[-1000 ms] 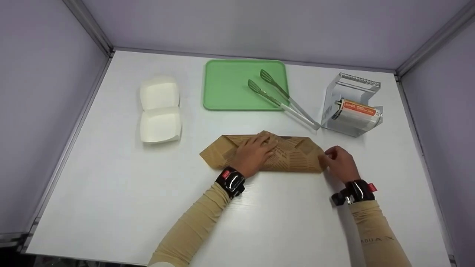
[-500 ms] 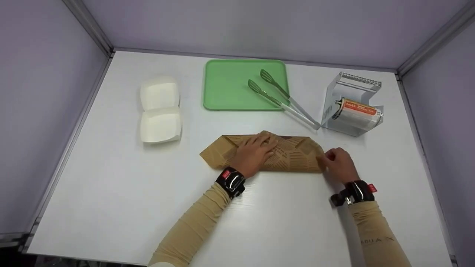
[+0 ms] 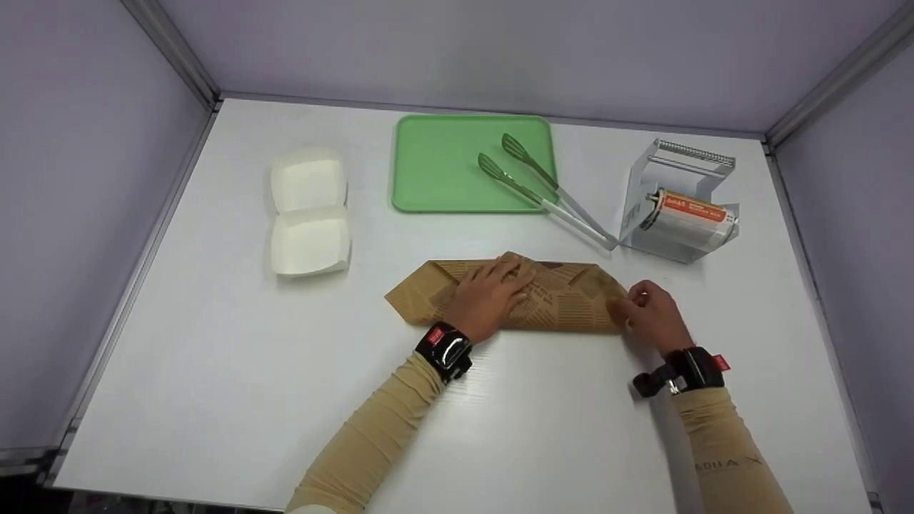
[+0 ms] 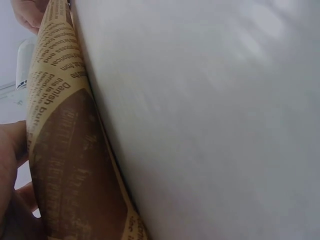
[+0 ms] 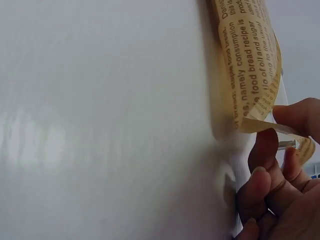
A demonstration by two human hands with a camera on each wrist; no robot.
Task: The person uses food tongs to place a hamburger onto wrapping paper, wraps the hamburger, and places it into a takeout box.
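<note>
A brown printed wrapping paper, folded into a long packet, lies across the middle of the table. My left hand rests flat on it left of centre, fingers extended over the fold. At the packet's right end my right hand pinches the paper's edge between thumb and fingers. In the right wrist view the thumb and index finger of the right hand grip a loose flap of the printed paper. The left wrist view shows the paper's rounded near side. Whatever the paper encloses is hidden.
A green tray stands at the back, with tongs lying over its right edge. An open white clamshell box sits at the left. On the right is a metal dispenser holding a roll of labels or film.
My right hand's fingers have shifted slightly at the paper's right end, and its wrist has turned a little. The left hand stays in place on the packet.
</note>
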